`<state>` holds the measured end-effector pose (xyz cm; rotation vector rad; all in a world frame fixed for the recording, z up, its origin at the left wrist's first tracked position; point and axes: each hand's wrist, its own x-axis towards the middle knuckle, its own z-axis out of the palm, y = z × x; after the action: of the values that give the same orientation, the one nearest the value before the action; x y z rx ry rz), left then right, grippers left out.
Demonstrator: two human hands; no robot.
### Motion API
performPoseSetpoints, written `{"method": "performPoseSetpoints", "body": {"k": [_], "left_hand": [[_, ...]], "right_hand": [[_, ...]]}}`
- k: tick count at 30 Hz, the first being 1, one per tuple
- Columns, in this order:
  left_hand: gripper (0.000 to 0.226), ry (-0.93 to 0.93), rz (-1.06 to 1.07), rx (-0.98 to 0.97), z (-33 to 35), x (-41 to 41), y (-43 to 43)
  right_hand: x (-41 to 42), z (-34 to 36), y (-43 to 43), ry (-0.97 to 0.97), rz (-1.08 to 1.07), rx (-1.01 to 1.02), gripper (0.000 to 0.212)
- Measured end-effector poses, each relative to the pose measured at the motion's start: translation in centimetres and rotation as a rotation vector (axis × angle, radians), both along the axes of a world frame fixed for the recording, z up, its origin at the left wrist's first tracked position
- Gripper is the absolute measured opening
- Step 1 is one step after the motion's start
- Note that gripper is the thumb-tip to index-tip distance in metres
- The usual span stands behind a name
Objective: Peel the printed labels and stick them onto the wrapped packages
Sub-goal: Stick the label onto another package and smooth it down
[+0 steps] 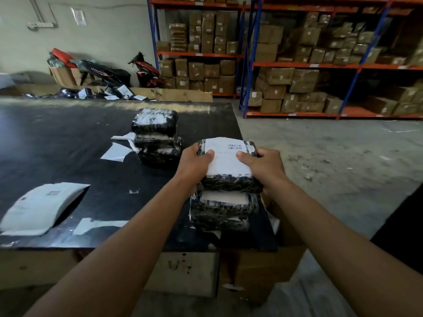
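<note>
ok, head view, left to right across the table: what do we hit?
printed label sheet → paper scraps → far package stack → left hand → held package → right hand

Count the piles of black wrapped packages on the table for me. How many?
2. The far pile sits in the middle of the table. The near pile is at its right edge, where the left hand and right hand grip the top package. More may be hidden.
</note>
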<state>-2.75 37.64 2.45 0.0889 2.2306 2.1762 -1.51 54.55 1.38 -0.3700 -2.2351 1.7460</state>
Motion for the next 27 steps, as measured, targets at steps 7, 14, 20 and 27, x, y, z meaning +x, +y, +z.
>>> {"method": "performPoseSetpoints", "body": {"k": [7,14,20,27], "left_hand": [[0.036,-0.037,0.002,-0.028,-0.7,1.6,-0.8],[0.018,-0.062,0.004,-0.019,-0.9,1.3,-1.0],[0.009,-0.046,-0.005,-0.040,-1.1,0.3,-0.8],[0.012,-0.013,0.013,-0.060,-1.5,0.3,-0.8]], "right_hand": [[1.8,-0.8,-0.7,-0.075,0.001,-0.026,0.052],[-1.1,-3.9,0.4,-0.099,0.004,-0.064,0.103],[1.5,-0.8,-0.6,-0.112,0.015,0.084,0.024],[1.2,-1.2,-0.2,-0.112,0.101,0.125,0.039]]}}
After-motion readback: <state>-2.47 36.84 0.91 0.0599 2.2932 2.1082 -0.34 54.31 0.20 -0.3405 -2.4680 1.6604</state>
